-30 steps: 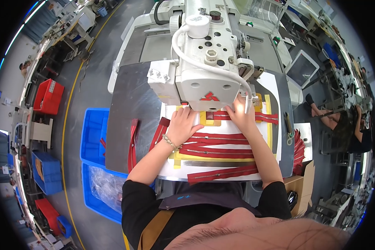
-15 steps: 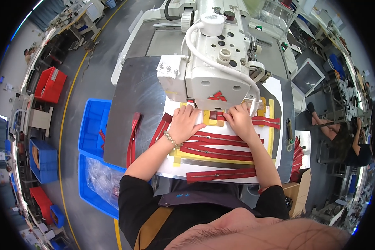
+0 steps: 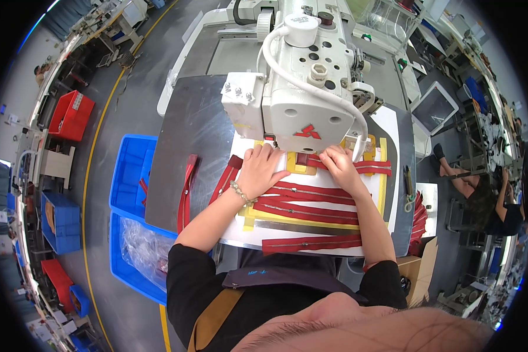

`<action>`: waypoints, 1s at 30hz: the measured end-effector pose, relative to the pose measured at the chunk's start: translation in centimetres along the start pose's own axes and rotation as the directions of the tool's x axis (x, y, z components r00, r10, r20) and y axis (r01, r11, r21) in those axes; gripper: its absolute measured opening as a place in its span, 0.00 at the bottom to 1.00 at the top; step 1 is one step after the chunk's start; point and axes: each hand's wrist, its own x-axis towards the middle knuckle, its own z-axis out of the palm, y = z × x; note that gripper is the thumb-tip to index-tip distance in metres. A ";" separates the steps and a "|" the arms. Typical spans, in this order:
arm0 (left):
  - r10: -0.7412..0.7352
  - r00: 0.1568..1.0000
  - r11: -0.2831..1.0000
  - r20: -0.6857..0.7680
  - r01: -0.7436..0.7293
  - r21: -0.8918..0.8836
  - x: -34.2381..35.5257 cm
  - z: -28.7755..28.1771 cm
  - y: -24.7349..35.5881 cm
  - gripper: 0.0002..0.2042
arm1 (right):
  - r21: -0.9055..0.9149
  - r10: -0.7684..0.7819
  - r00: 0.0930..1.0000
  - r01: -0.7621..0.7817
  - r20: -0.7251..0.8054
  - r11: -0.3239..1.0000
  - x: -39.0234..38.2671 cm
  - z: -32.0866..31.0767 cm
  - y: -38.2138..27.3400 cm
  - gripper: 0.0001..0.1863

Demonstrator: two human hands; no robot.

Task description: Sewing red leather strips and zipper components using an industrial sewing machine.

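My left hand (image 3: 264, 170) lies flat with fingers apart on the white-and-yellow work plate (image 3: 253, 225), below the white sewing machine head (image 3: 299, 114), a beaded bracelet at its wrist. My right hand (image 3: 340, 170) has curled fingers gripping a red zipper (image 3: 372, 167) that runs under the head through a small yellow frame (image 3: 293, 167). Several more red zipper strips (image 3: 308, 211) lie across the plate between my forearms and along its front edge. Another red zipper (image 3: 188, 188) lies on the grey table (image 3: 170, 123) to the left. The needle area is hidden.
Blue bins (image 3: 129, 176) stand left of the table beside a yellow-lined aisle. Scissors (image 3: 409, 190), a bundle of red zippers (image 3: 418, 220) and a cardboard box (image 3: 422, 267) are at the right. A screen (image 3: 434, 108) stands at back right; another person (image 3: 498, 211) sits beyond.
Compared with a second ago, the view has shifted slightly. My right hand's fingers are more curled on the zipper by the yellow frame; my left hand stays spread on the plate.
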 end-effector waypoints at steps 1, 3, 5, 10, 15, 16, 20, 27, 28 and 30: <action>0.001 1.000 1.000 0.001 -0.001 0.000 0.0 0.0 0.0 0.26 | -0.003 0.006 1.000 -0.006 0.009 1.000 0.0 -0.1 -0.1 0.12; -0.005 1.000 1.000 -0.004 0.005 -0.017 0.0 -0.2 0.1 0.26 | -0.017 0.001 1.000 0.000 0.007 1.000 -0.2 0.0 0.0 0.12; -0.014 1.000 1.000 -0.002 0.013 -0.023 0.0 -0.3 0.3 0.26 | -0.031 -0.007 1.000 0.007 0.007 0.999 -0.3 -0.1 -0.2 0.12; -0.002 1.000 0.999 -0.022 0.002 -0.032 0.0 -0.5 0.6 0.25 | 0.055 0.029 0.993 -0.023 -0.110 0.998 -0.5 0.8 -1.3 0.08; 0.007 0.999 1.000 -0.054 -0.008 -0.018 -0.1 -0.4 0.8 0.24 | -0.090 -0.104 0.987 0.093 -0.126 0.992 -0.2 1.2 -2.4 0.08; 0.008 0.999 1.000 -0.052 -0.009 -0.019 -0.1 -0.4 0.8 0.24 | -0.082 -0.065 0.992 0.057 -0.107 0.995 -0.3 1.2 -2.6 0.08; 0.028 0.997 0.999 -0.074 -0.030 -0.025 0.0 -0.4 0.7 0.24 | -0.005 0.027 0.995 -0.027 -0.099 1.000 -0.1 1.9 -1.8 0.09; 0.034 0.999 0.999 -0.040 -0.035 -0.030 0.1 -0.4 0.4 0.22 | 0.019 0.236 0.970 -0.238 0.048 0.971 1.4 0.9 -1.5 0.15; 0.036 0.999 0.999 -0.040 -0.037 -0.032 0.0 -0.4 0.4 0.22 | -0.108 0.253 0.965 -0.244 0.075 0.964 1.7 0.8 -2.0 0.17; 0.028 0.999 0.999 -0.043 -0.030 -0.031 -0.2 -0.3 0.4 0.23 | -0.170 0.208 0.977 -0.196 0.054 0.966 2.0 1.6 -2.4 0.18</action>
